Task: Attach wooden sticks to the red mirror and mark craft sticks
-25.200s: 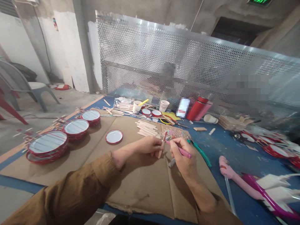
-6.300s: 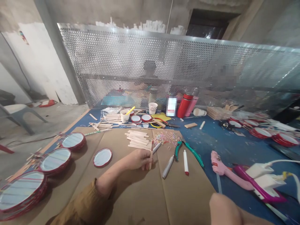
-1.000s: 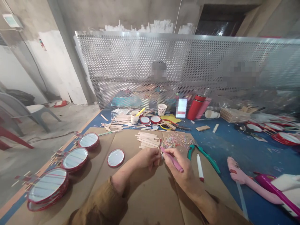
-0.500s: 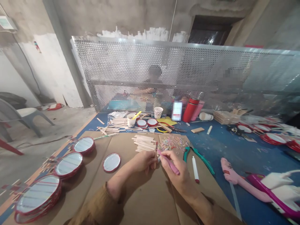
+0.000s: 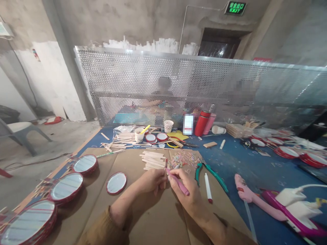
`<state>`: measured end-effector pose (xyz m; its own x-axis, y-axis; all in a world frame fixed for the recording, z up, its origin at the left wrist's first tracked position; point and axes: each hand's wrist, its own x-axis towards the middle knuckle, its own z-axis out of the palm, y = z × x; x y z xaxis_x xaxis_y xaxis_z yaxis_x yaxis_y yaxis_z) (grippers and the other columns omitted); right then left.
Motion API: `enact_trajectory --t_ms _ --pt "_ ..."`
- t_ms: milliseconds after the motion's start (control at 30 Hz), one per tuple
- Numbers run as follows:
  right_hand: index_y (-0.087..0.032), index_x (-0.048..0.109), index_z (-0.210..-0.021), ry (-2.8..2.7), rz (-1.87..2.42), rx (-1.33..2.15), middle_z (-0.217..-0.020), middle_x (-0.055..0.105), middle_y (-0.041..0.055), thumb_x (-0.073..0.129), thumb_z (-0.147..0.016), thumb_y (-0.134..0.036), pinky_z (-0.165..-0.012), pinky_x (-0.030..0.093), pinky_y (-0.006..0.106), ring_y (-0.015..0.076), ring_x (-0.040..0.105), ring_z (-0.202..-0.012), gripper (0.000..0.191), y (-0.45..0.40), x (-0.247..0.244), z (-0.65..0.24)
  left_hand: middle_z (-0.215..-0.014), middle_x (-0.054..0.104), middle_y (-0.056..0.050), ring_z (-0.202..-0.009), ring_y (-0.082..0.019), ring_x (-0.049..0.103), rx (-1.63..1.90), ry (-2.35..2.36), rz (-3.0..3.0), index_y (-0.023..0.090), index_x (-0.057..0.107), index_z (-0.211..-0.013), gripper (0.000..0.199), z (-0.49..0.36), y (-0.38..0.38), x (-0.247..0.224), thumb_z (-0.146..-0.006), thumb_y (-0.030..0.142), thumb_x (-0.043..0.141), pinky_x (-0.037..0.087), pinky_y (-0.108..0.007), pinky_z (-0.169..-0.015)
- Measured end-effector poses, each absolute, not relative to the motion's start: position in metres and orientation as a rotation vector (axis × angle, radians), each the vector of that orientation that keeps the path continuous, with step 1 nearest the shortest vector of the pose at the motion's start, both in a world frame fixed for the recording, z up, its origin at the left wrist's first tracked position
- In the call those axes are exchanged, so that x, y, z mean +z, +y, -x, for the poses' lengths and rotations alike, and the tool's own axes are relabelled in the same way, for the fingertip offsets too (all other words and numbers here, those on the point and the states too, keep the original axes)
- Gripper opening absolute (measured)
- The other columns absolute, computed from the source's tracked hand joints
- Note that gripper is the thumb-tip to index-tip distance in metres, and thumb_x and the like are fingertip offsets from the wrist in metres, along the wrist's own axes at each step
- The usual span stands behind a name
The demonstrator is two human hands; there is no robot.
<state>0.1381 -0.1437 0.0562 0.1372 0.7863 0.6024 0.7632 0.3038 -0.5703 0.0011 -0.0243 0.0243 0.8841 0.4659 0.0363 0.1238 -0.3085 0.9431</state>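
My left hand (image 5: 154,180) is closed on a wooden craft stick (image 5: 166,163) held upright, its top end coloured red. In my right hand (image 5: 187,189) is a pink marker (image 5: 182,185), gripped like a pen, with its tip at or very near the stick; exact contact is too small to tell. Just beyond the hands lie a stack of plain craft sticks (image 5: 152,159) and a heap of coloured rubber bands (image 5: 185,157). A white marker (image 5: 207,187) with a red end rests to the right, beside teal-handled pliers (image 5: 216,178).
Brown cardboard (image 5: 150,217) covers the near table. Red-rimmed round drums (image 5: 29,221) line the left side, with one round disc (image 5: 116,183) nearer. A pink glue gun (image 5: 245,190) and power strip (image 5: 283,200) lie right. Paper cups (image 5: 139,135) and a red flask (image 5: 202,124) stand behind.
The head view has tilted up and turned slightly, bringing a green exit sign into sight. Both hands keep their grips on the craft stick and the pink marker.
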Motion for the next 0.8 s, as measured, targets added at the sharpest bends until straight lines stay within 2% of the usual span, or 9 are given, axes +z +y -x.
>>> enact_trajectory --t_ms 200,633,800 --pt "-0.022 0.062 -0.095 -1.630 1.441 -0.032 -0.084 0.069 0.0031 0.052 -0.096 -0.027 -0.071 0.047 0.027 0.0174 0.063 -0.078 0.011 -0.1434 0.0576 -0.1376 -0.062 0.054 0.003 -0.041 -0.006 0.045 0.258 0.460 -1.828 0.015 0.059 -0.091 0.021 -0.0033 -0.0220 0.0298 -0.090 0.032 0.045 0.031 -0.019 -0.040" --pt "-0.022 0.061 -0.093 -1.637 1.448 -0.062 -0.082 0.068 0.0019 0.052 -0.096 -0.026 -0.071 0.046 0.028 0.0173 0.061 -0.077 0.011 -0.1438 0.0584 -0.1367 -0.061 0.055 0.002 -0.040 -0.006 0.045 0.228 0.484 -1.825 0.016 0.055 -0.084 0.023 -0.0032 -0.0211 0.0305 -0.090 0.036 0.046 0.032 -0.019 -0.041" --pt "-0.022 0.061 -0.093 -1.643 1.461 -0.059 -0.082 0.068 0.0022 0.052 -0.096 -0.026 -0.070 0.046 0.028 0.0177 0.061 -0.077 0.011 -0.1441 0.0597 -0.1364 -0.063 0.057 0.001 -0.040 -0.006 0.046 0.238 0.488 -1.811 0.015 0.056 -0.087 0.023 -0.0037 -0.0206 0.0287 -0.091 0.036 0.046 0.033 -0.019 -0.040"
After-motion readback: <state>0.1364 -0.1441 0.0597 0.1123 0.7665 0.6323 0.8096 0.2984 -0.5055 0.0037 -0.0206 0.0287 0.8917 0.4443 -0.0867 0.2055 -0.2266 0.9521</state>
